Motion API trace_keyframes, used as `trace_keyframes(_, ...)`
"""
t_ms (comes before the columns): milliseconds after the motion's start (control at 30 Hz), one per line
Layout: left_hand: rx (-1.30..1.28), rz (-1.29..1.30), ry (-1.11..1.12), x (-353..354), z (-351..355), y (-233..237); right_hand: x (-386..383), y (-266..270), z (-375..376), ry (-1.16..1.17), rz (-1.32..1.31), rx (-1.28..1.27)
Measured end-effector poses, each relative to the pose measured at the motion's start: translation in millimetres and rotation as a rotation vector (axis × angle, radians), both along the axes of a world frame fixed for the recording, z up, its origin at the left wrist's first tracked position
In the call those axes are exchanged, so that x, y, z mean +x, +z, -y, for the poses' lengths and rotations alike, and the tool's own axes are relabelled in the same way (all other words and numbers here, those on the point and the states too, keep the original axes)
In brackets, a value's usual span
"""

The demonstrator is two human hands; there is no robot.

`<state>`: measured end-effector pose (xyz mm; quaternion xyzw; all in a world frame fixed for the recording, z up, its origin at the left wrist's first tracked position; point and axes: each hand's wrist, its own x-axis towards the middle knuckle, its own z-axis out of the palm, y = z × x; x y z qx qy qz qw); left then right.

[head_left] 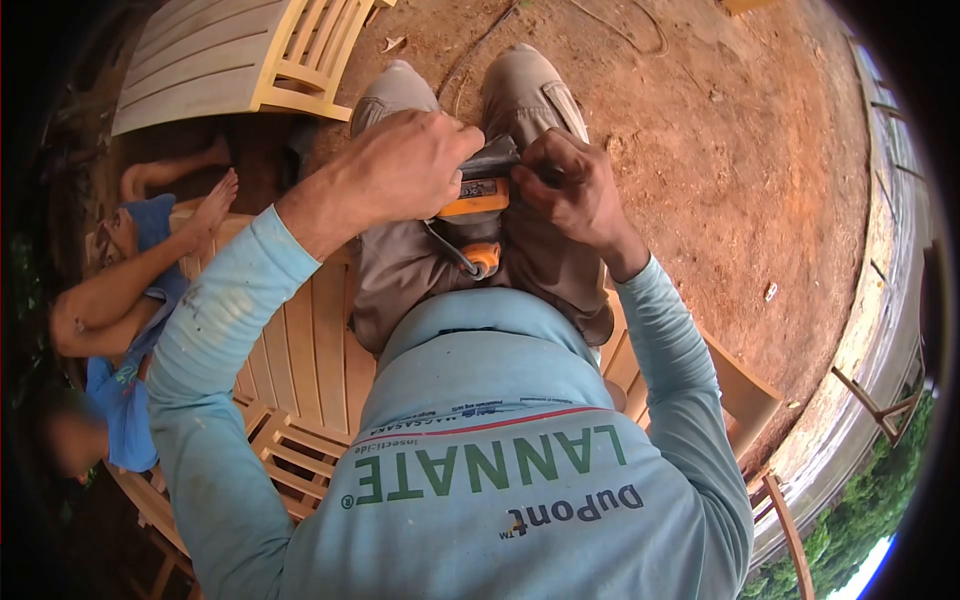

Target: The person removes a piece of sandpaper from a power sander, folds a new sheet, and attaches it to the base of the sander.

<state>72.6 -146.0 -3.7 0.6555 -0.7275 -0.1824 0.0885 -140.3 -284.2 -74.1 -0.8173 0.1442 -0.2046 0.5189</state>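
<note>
Outdoor yard. Person is sitting on a slatted wooden chair (300,350), looking down at own lap (400,270) in grey-brown trousers.

Power tool (478,195), orange and black, is lying on the lap between the 2 thighs, just in front of the pale blue shirt (480,450). A black cord (445,245) is looping from it down to an orange piece (484,258) against the trousers.

Left hand (405,165) is curling tight over the tool's top left side, knuckles up. Right hand (575,190) is closing on the tool's right end, fingers bent around the dark part. Both are gripping, neither is spread.

Surface: bare reddish dirt ground (720,150), dry, with small litter and a thin cable (620,30) lying across it near the top edge. 1 more slatted chair (230,60) is standing at top left. A low pale wall (880,300) is curving along the right, with green trees (850,540) beyond it.

Another person (130,290) in blue is lying at left, bare foot touching the chair edge.
</note>
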Motion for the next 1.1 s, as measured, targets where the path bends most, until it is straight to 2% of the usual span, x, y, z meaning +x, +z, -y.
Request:
trace_keyframes(300, -0.049, -0.056, -0.022, 4, -10, -2, 1, 4, 0, -0.009, -0.032, 0.035)
trace_keyframes(500, 0.044, -0.1, 0.047, 4, -7, 3, 1, 8, 2, 0.004, -0.074, 0.072)
trace_keyframes(700, 0.144, -0.029, 0.036, 3, 2, 10, 3, 7, 5, 0.023, -0.063, -0.065)
trace_keyframes(900, -0.02, -0.043, -0.011, 2, -3, -1, 2, 13, 9, 0.056, -0.105, -0.094)
trace_keyframes(1100, 0.005, -0.049, 0.006, 0, -3, 1, 2, 8, 11, 0.057, -0.092, -0.025)
